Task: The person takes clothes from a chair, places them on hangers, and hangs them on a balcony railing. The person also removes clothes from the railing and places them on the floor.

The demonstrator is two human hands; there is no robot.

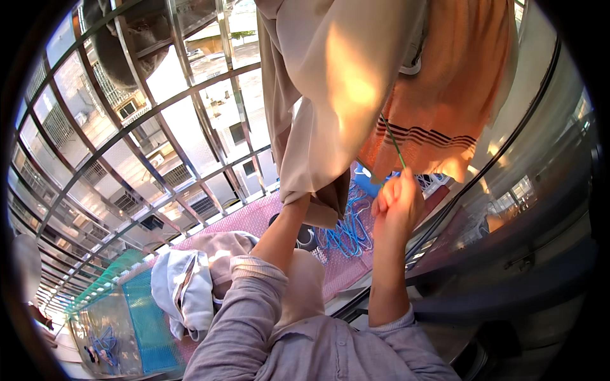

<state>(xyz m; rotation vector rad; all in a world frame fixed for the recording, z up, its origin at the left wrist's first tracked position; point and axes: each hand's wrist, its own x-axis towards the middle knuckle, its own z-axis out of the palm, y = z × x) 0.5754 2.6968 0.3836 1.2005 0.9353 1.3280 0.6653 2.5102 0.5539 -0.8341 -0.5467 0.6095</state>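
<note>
A large beige garment [329, 95] hangs in front of me, with sunlight across its folds. My left forearm [283, 228] reaches up into its lower opening, and the cloth hides the left hand and whatever it grips. My right hand [398, 200] is closed around a thin green rod [394, 143], which looks like part of a clothes hanger. The rod's upper end goes behind the beige cloth. Just beyond that hand hangs an orange towel [429, 124] with dark stripes near its lower edge.
Metal window bars [157, 109] curve along the left. Blue hangers [350, 233] lie heaped on pink bubble wrap [243, 209]. White and mauve clothes [190, 290] are piled at lower left, beside a blue mesh sheet [150, 319]. A dark-framed glass panel [514, 190] stands at right.
</note>
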